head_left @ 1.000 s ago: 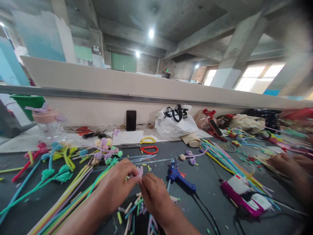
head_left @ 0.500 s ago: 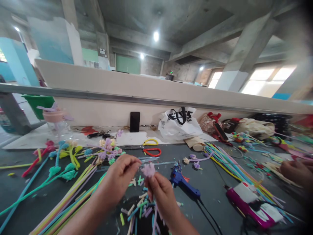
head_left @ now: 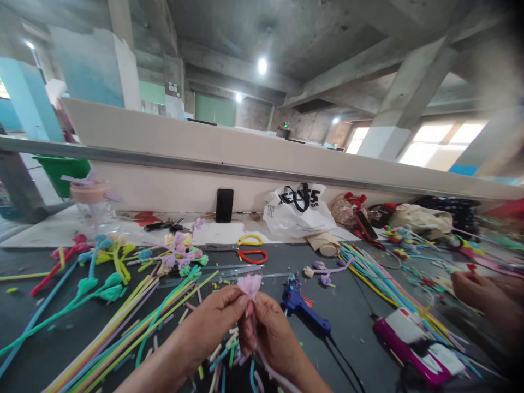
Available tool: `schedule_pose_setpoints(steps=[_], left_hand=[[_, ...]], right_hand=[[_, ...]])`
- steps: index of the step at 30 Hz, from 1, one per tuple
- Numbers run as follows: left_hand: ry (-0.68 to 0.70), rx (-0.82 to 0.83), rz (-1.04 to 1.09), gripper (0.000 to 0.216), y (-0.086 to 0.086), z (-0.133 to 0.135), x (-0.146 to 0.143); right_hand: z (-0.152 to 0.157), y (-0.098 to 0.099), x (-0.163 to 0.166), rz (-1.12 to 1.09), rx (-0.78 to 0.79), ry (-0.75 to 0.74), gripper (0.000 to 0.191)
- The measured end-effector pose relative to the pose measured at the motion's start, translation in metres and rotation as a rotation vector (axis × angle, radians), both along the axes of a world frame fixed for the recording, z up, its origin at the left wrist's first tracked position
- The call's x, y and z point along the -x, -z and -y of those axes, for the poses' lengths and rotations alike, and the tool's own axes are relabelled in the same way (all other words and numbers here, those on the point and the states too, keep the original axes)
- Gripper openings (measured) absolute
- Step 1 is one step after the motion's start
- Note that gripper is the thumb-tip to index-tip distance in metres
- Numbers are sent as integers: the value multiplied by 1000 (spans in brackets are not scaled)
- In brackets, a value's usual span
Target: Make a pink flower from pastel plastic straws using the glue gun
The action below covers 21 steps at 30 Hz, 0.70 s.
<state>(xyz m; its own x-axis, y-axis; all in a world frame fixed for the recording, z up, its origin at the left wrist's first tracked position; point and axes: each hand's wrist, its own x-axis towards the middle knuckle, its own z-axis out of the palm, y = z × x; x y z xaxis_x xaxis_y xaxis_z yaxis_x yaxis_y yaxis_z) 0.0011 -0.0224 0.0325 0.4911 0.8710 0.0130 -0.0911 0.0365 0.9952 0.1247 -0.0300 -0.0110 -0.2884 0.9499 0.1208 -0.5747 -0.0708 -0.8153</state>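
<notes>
Both hands meet at a pale purple fuzzy flower (head_left: 249, 286) made of pipe cleaner, its stem trailing down below the fingers. My left hand (head_left: 223, 314) pinches the flower's base from the left. My right hand (head_left: 270, 322) is closed around the base and stem from the other side. Beneath them lie several short cut pieces of coloured pipe cleaner (head_left: 221, 352). Right of my hands rests a blue hot glue gun (head_left: 307, 312). Scissors (head_left: 251, 255) with yellow and red handles lie beyond the flower.
Long pipe cleaners (head_left: 118, 333) and finished fuzzy flowers (head_left: 180, 254) spread to the left. A magenta and white device (head_left: 417, 346) with cables sits at right. A phone (head_left: 225, 206) and a white bag (head_left: 301, 210) stand at the back. Another person's hand (head_left: 475, 289) works at far right.
My left hand has come in to the flower and now grips its base beside my right hand. The flower has turned more upright, and its petals look bunched together.
</notes>
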Motion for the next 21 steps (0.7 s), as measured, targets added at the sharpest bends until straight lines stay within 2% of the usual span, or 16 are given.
schedule_pose_setpoints(steps=[5, 7, 10, 12, 14, 17, 21], left_hand=[[-4, 233, 154, 32, 10, 4, -8], [-55, 317, 163, 35, 10, 4, -9], [-196, 302, 203, 29, 6, -2, -4], [-298, 261, 233, 25, 2, -7, 2], [-350, 258, 246, 25, 0, -12, 8], [-303, 299, 255, 26, 0, -15, 14], [-203, 348, 228, 24, 6, -15, 13]], right_hand=[[0, 4, 7, 0, 33, -58, 42], [-2, 7, 9, 4, 71, -79, 43], [-7, 10, 5, 83, 141, -112, 43], [-10, 9, 0, 177, 147, -31, 41], [-14, 8, -5, 280, 98, 128, 39], [-17, 6, -9, 341, 52, 285, 34], [-18, 2, -10, 222, 85, 309, 27]])
